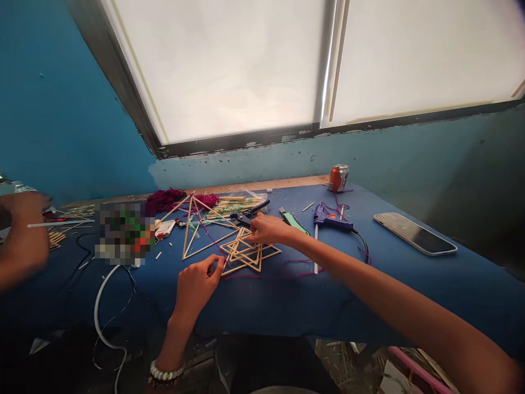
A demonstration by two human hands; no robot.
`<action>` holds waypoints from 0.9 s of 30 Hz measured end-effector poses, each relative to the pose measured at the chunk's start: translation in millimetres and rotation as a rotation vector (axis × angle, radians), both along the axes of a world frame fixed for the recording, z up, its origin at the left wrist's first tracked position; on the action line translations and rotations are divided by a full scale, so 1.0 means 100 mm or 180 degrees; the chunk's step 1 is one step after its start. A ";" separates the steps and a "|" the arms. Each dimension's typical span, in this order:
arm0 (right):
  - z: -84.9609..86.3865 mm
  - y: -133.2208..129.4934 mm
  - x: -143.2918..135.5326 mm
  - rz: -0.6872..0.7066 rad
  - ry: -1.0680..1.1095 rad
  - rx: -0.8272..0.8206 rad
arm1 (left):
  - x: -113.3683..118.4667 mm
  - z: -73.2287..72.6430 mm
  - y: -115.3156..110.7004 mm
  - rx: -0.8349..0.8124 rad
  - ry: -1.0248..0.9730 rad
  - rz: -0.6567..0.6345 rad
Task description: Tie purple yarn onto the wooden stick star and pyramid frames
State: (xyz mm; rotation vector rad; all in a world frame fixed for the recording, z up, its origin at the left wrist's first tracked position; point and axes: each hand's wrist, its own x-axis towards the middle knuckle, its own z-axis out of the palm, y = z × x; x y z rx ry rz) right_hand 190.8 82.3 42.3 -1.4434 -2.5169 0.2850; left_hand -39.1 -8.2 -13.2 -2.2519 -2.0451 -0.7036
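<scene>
Working hands apart, a person pinches purple thread point(211, 238) in the left hand point(200, 280) beside a stick star point(249, 254), the right hand point(267, 229) over the star's far edge, its grip hard to make out; pliers point(243, 218) lie just beyond, a glue gun point(331, 220) and phone point(415, 233) to its right

A can point(338, 178) stands upright on the desk point(279, 306); a phone point(414, 234) lies at four o'clock from it. A window point(241, 71) fills the view's twelve o'clock, blue wall point(45, 104) its ten.
</scene>
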 end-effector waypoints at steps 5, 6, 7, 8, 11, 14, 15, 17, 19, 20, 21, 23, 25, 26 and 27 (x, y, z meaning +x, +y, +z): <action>-0.01 -0.01 0.06 0.0051 0.0013 -0.0155 | 0.02 0.01 -0.11 -0.0226 -0.0066 -0.0124; -0.01 -0.02 0.07 0.0047 0.0037 -0.0186 | 0.03 0.01 -0.12 -0.0258 -0.0075 -0.0133; -0.02 -0.04 0.08 0.0027 0.0067 -0.0202 | 0.03 0.01 -0.13 -0.0286 -0.0084 -0.0136; -0.03 -0.05 0.09 -0.0011 0.0101 -0.0192 | 0.04 0.01 -0.14 -0.0309 -0.0097 -0.0142; -0.03 -0.07 0.16 -0.0195 0.0239 0.0008 | 0.03 -0.02 -0.13 -0.0364 -0.0196 -0.0130; 0.03 -0.07 0.26 -0.0347 0.0416 0.0355 | 0.01 -0.03 -0.12 -0.0366 -0.0309 -0.0126; 0.06 -0.06 0.30 -0.0364 0.0480 0.0477 | 0.01 -0.03 -0.12 -0.0351 -0.0338 -0.0132; 0.12 -0.02 0.39 -0.0412 0.0601 0.0731 | 0.01 -0.01 -0.11 -0.0308 -0.0404 -0.0143; 0.18 0.05 0.48 -0.0565 0.0698 0.0978 | 0.02 0.01 -0.11 -0.0285 -0.0475 -0.0150; 0.20 0.10 0.53 -0.0681 0.0732 0.1082 | 0.02 0.01 -0.11 -0.0285 -0.0501 -0.0149; 0.23 0.15 0.58 -0.0805 0.0755 0.1158 | 0.03 0.02 -0.11 -0.0293 -0.0515 -0.0147; 0.25 0.28 0.67 -0.1028 0.0772 0.1201 | 0.03 0.02 -0.11 -0.0301 -0.0523 -0.0152; 0.25 0.41 0.75 -0.1159 0.0748 0.1102 | 0.03 0.02 -0.12 -0.0297 -0.0561 -0.0172; 0.24 0.48 0.78 -0.1182 0.0720 0.1009 | 0.02 0.01 -0.11 -0.0296 -0.0591 -0.0184; 0.22 0.54 0.79 -0.1177 0.0681 0.0894 | 0.01 0.01 -0.11 -0.0300 -0.0621 -0.0192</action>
